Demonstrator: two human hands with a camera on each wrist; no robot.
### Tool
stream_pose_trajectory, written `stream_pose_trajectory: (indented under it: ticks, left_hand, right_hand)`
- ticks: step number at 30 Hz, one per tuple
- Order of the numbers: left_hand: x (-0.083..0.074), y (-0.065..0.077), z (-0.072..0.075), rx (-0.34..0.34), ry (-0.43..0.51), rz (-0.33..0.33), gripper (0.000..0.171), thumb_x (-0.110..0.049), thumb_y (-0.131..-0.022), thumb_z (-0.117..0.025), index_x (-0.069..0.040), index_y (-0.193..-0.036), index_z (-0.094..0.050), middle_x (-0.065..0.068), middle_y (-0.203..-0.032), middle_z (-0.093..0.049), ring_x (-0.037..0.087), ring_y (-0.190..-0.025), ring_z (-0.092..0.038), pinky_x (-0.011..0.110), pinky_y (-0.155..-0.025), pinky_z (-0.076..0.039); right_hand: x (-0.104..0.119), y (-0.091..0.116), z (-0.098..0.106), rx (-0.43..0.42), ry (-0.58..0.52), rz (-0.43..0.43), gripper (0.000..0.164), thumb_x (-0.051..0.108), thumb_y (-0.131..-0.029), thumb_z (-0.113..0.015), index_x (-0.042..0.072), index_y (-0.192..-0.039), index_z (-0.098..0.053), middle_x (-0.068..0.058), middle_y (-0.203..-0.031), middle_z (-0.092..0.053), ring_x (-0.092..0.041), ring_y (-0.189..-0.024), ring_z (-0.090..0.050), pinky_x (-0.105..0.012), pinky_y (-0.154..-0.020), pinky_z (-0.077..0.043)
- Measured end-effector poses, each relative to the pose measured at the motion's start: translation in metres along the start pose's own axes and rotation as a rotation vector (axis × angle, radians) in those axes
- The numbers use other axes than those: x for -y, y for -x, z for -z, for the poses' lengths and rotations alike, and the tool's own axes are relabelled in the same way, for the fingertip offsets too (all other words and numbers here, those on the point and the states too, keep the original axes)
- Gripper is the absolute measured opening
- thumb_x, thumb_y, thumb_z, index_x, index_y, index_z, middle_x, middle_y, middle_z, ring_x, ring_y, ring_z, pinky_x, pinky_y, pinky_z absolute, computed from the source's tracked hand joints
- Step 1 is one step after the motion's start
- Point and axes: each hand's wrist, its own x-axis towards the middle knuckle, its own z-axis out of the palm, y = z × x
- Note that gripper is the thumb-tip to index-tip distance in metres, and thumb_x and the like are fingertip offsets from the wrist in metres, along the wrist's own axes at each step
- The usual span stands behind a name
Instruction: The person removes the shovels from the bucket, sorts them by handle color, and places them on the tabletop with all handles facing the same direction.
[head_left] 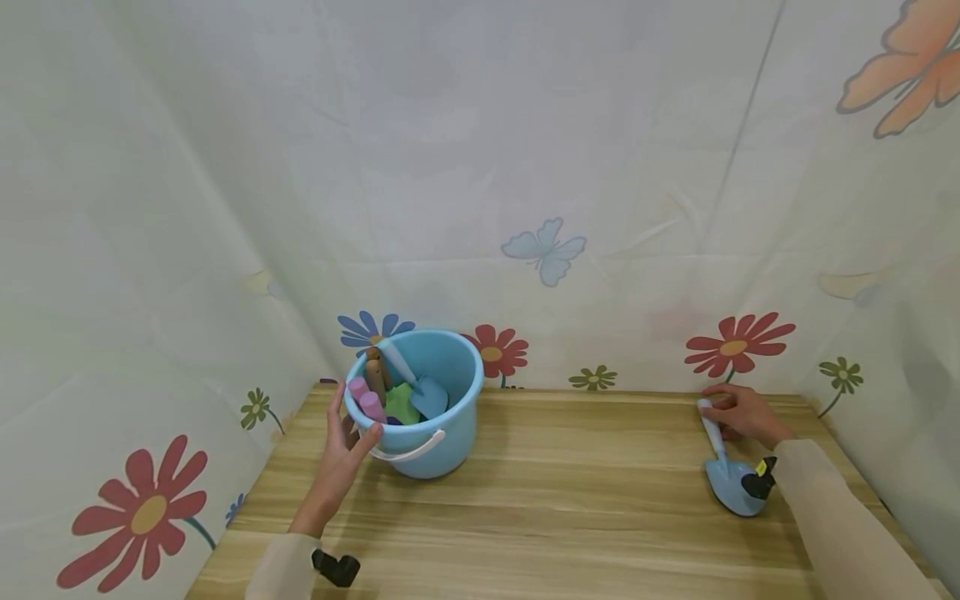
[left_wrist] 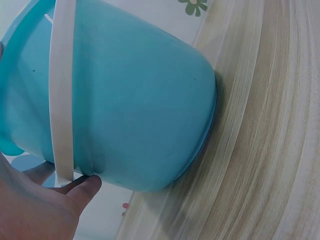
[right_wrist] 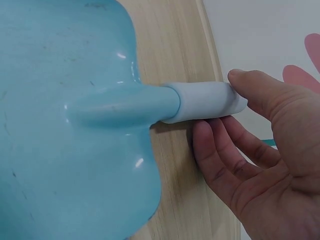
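Even, muted light leaves small white glints on the shovel (right_wrist: 102, 117).

The bucket (head_left: 453, 446) is showing light blue, its handle (head_left: 411, 455) white; the right shovel (head_left: 727, 486) is pairing blue with a whitish grip (right_wrist: 205, 100). The table (head_left: 562, 479) is displaying tan wood grain, the backdrop (head_left: 600, 125) colourful flowers (head_left: 148, 514) and butterflies (head_left: 547, 250).

In the head view, a beige left sleeve (head_left: 281, 568) is noted at seven o'clock, a beige right sleeve (head_left: 840, 517) at four. A black left camera (head_left: 336, 568) and right camera (head_left: 756, 485) are worn, the latter marked in yellow.
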Motion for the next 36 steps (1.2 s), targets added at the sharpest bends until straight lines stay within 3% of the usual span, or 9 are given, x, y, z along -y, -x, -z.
stream_pose_trajectory:
  ticks: [11,20,29,36]
  left_hand:
    - [-0.002,0.001,0.000,-0.001,-0.007,-0.002,0.088,-0.032,-0.103,-0.060,-0.036,-0.164,0.003,0.006,-0.171,-0.001,0.043,-0.155,-0.010,0.071,-0.115,-0.022]
    - [-0.003,0.001,0.000,0.002,-0.005,-0.001,0.086,-0.034,-0.103,-0.060,-0.045,-0.162,0.002,0.004,-0.171,-0.001,0.041,-0.156,-0.009,0.071,-0.115,-0.021]
    - [-0.005,0.001,0.000,0.002,0.009,-0.019,0.086,-0.030,-0.103,-0.060,-0.042,-0.163,0.001,0.006,-0.171,-0.002,0.043,-0.155,-0.010,0.072,-0.114,-0.022]
    - [-0.001,0.001,0.001,0.006,0.008,-0.021,0.086,-0.030,-0.104,-0.061,-0.047,-0.161,0.001,0.004,-0.171,-0.002,0.040,-0.156,-0.010,0.069,-0.116,-0.022]
  right_hand:
    - [-0.001,0.001,0.000,-0.001,0.004,-0.007,0.054,0.021,-0.099,-0.071,-0.009,-0.139,-0.049,-0.028,-0.110,-0.063,-0.025,-0.076,-0.064,-0.037,-0.068,-0.061]
    - [-0.002,0.000,0.003,0.012,-0.015,0.004,0.056,0.021,-0.098,-0.073,-0.009,-0.139,-0.049,-0.025,-0.107,-0.065,-0.026,-0.077,-0.066,-0.039,-0.068,-0.061]
    - [0.008,0.006,0.021,0.060,0.012,0.048,0.062,0.024,-0.098,-0.072,-0.009,-0.143,-0.045,-0.036,-0.120,-0.059,-0.032,-0.090,-0.068,-0.046,-0.073,-0.062]
    - [0.011,0.010,0.027,0.066,0.027,0.057,0.063,0.022,-0.098,-0.072,-0.010,-0.144,-0.043,-0.038,-0.123,-0.058,-0.034,-0.092,-0.067,-0.047,-0.073,-0.062]
